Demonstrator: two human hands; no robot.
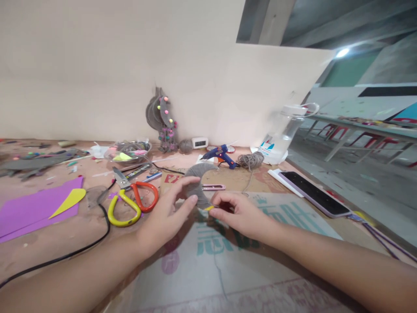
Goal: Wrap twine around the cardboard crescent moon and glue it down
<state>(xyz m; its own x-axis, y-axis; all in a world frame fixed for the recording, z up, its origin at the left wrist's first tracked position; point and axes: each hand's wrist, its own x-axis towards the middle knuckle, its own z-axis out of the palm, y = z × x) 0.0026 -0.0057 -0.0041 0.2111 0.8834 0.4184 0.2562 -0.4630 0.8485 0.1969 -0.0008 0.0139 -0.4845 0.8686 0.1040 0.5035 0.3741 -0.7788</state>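
A grey crescent wound with yarn [199, 191] is held up over the table between both hands. My left hand [177, 198] is closed on its left side, thumb in front and fingers behind. At the lower right tip, where a little yellow shows, my right hand [233, 211] pinches the crescent's end. A thin grey strand hangs below onto the printed plastic sheet [260, 269]. Just behind the crescent lies a small pink cutter [213, 187]. Scissors with yellow and red handles [124, 211] rest left of my left hand.
A blue glue gun [220, 155], a grey yarn ball [250, 160] and a clear water bottle [282, 134] stand behind. Purple sheets [35, 211] and a black cable [81, 248] lie left. A phone [314, 193] lies right. A decorated grey hanging [161, 115] leans against the wall.
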